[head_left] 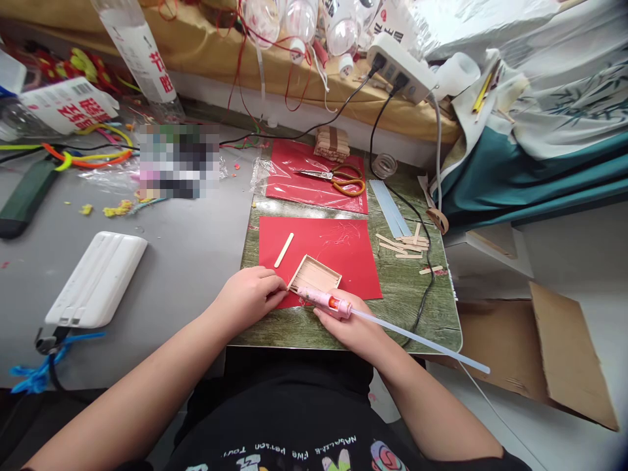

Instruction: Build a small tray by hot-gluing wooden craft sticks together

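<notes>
Well, the right hand [356,324] grips the glue gun [321,299], while the left hand [248,294] is drawn narrow at the near left corner of the box [316,273]; whether it pinches anything there, I can't tell. The box sits on the red sheet [353,252], its floor filled and far walls up; I'd judge the near edge is left to finish. Beyond, one stick [284,250] lies unused, with loose sticks [409,256] rightward, then scissors [314,174] and a strapped bundle [332,144].
</notes>
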`<state>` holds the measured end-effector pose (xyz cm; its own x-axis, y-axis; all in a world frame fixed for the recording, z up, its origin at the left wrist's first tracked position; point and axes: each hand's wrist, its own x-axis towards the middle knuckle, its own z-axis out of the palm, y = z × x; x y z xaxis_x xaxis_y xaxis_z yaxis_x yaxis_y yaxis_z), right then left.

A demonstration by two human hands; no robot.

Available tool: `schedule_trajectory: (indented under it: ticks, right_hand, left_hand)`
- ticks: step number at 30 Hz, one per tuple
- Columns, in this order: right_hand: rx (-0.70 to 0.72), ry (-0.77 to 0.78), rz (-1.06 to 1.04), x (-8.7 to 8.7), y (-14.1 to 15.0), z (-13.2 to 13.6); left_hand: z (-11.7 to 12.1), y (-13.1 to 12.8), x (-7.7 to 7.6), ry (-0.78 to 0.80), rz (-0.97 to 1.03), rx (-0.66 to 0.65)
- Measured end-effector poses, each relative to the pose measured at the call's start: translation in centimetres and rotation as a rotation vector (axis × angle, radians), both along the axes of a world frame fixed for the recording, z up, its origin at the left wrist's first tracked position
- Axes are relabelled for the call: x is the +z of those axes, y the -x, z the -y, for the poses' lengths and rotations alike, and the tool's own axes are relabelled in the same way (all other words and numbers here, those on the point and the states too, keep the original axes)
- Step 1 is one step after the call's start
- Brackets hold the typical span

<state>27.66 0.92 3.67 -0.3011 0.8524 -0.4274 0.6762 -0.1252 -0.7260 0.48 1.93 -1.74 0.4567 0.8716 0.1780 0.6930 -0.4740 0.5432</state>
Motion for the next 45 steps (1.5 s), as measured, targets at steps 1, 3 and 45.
schedule_trajectory:
  ticks: [1,3,45]
  right_hand:
    - [0.001,-0.003,-0.003,0.0,0.0,0.0]
    - [0.002,-0.014,0.006,0.0,-0.1,-0.1]
    - [0.094,-0.013,0.064,1.3,-0.1,-1.5]
  left_hand:
    - [0.0,0.0,0.0,0.001,0.0,0.001]
    - [0.0,0.0,0.0,0.003,-0.001,0.0]
    - [-0.2,0.1,-0.3,0.002,-0.002,-0.013]
